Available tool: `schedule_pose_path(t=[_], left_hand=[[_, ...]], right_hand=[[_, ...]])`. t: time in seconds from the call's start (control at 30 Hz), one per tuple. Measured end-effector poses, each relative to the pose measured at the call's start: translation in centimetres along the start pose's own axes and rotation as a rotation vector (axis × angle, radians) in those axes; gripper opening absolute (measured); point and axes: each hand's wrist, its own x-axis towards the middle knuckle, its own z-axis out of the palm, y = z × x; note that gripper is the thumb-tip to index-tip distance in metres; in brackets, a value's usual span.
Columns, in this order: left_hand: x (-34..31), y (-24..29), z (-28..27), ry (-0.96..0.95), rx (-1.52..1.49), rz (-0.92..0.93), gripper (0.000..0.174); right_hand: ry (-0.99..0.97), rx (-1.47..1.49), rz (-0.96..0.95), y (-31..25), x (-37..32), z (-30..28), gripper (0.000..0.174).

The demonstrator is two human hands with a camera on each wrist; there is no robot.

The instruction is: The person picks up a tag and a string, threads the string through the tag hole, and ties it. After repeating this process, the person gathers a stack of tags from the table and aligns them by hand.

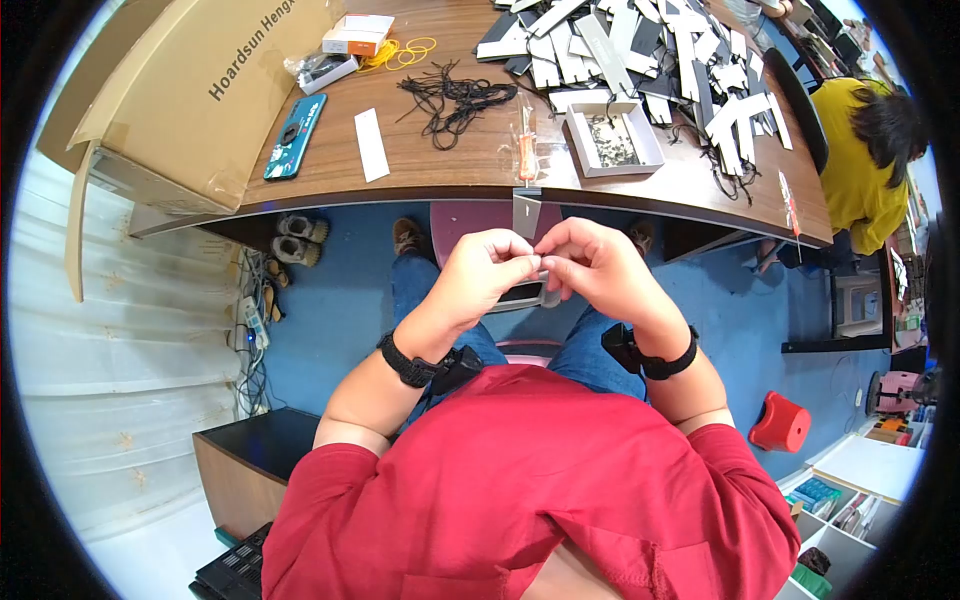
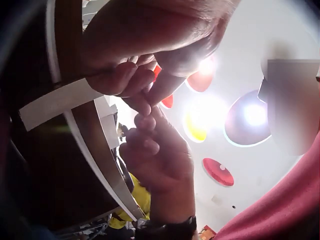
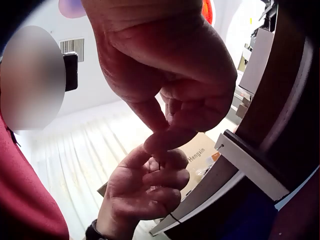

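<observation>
In the head view, the left hand (image 1: pixel 482 275) and right hand (image 1: pixel 603 272) meet fingertip to fingertip beyond the table's front edge. Thumb and forefinger of each pinch a tiny dark thing (image 1: pixel 537 256), too small to make out. Both wrist views show the left hand (image 2: pixel 160 37) (image 3: pixel 145 192) and right hand (image 2: pixel 167 160) (image 3: pixel 167 65) touching, the other fingers curled. A pale strip (image 1: pixel 526 214) stands out past the table edge just above the fingertips; a strip also shows in the wrist views (image 2: pixel 60 104) (image 3: pixel 255 167). Whether it joins the pinched thing, I cannot tell.
On the table (image 1: pixel 450 175) lie an open white box (image 1: pixel 650 140) of small dark pieces, piled white and black strips (image 1: pixel 610 50), black cords (image 1: pixel 455 100), a lone white strip (image 1: pixel 371 145) and a phone (image 1: pixel 295 138). A cardboard box (image 1: pixel 215 110) stands left; a person (image 1: pixel 860 150) sits right.
</observation>
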Motion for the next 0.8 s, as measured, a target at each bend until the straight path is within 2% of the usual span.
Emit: schedule_pose_path(t=[0.03,0.13,0.23,0.33,0.4,0.43,0.53,0.63,0.8], left_hand=[[0.0,0.1,0.0,-0.004,-0.035,-0.046,0.004],[0.4,-1.2,-0.3,0.008,0.072,0.0,0.003],[0.2,-0.8,0.1,0.008,0.035,-0.046,0.005],[0.4,-2.4,0.2,0.077,0.047,0.1,0.009],[0.3,-2.5,0.6,0.103,0.003,0.105,0.012],[0.3,-2.4,0.5,0.099,-0.026,0.068,0.012],[-0.1,-1.4,-0.1,0.056,-0.123,-0.119,0.012],[-0.1,-1.4,-0.6,-0.012,-0.28,-0.172,0.009],[0.0,-1.9,-0.2,0.026,-0.183,-0.125,0.008]], right_hand=[[0.043,-0.167,-0.076,0.0,-0.1,0.2,0.008],[0.183,-0.591,-0.278,-0.3,-0.3,0.7,0.008],[0.221,-0.647,-0.375,-0.2,-0.2,0.9,0.006],[0.287,-0.639,-0.368,0.1,-0.3,1.5,0.006],[0.323,-0.67,-0.395,0.2,-0.4,1.8,0.006],[0.342,-0.685,-0.408,0.3,-0.4,1.8,0.006],[0.353,-0.877,-0.653,0.9,-0.3,1.4,0.007],[0.36,-0.972,-0.666,0.7,-0.6,1.4,0.009],[0.353,-0.79,-0.587,0.8,-0.3,1.6,0.009]])
